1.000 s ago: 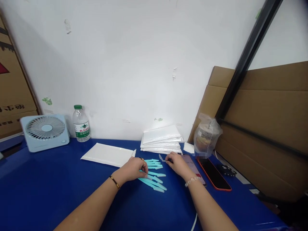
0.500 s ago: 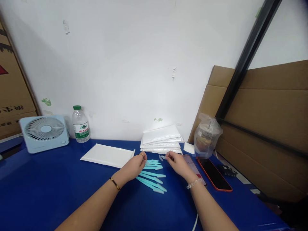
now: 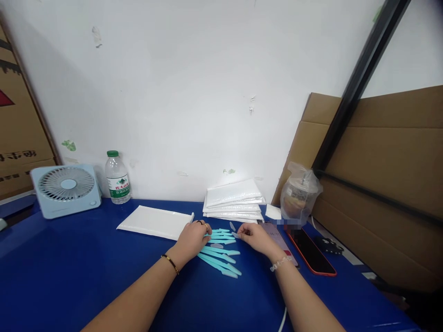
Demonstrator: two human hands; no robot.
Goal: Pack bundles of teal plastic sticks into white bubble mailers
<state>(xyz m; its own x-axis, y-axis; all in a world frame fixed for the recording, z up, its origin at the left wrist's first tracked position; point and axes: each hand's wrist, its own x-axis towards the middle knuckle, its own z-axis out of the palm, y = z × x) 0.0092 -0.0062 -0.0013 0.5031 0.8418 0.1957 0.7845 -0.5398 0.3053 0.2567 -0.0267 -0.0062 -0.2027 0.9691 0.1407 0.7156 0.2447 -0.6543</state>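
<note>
Several turquoise eyebrow razors [image 3: 221, 253] lie fanned out on the blue table between my hands. My left hand [image 3: 194, 236] is closed at the handle ends of the upper razors, its fingers pinched on an eyebrow razor [image 3: 221, 235]. Across from it, my right hand [image 3: 254, 235] pinches a small clear blade cover [image 3: 236, 235] at the blade end of the upper group. A loose clear cover [image 3: 232, 226] lies just beyond the right fingertips. Another translucent cover [image 3: 217, 246] rests among the razors, near the left fingers.
Behind the razors sits a stack of white padded envelopes [image 3: 233, 200], with a single envelope [image 3: 155, 222] to the left. Two phones, one red-edged [image 3: 311, 253], and a bagged drink cup [image 3: 297, 198] stand right. A fan [image 3: 67, 189] and water bottle [image 3: 117, 180] are far left.
A translucent cover now shows among the razors beside my left fingers. My left hand has shifted onto the upper handles, and my right hand has brought its cover down to the blade ends.
</note>
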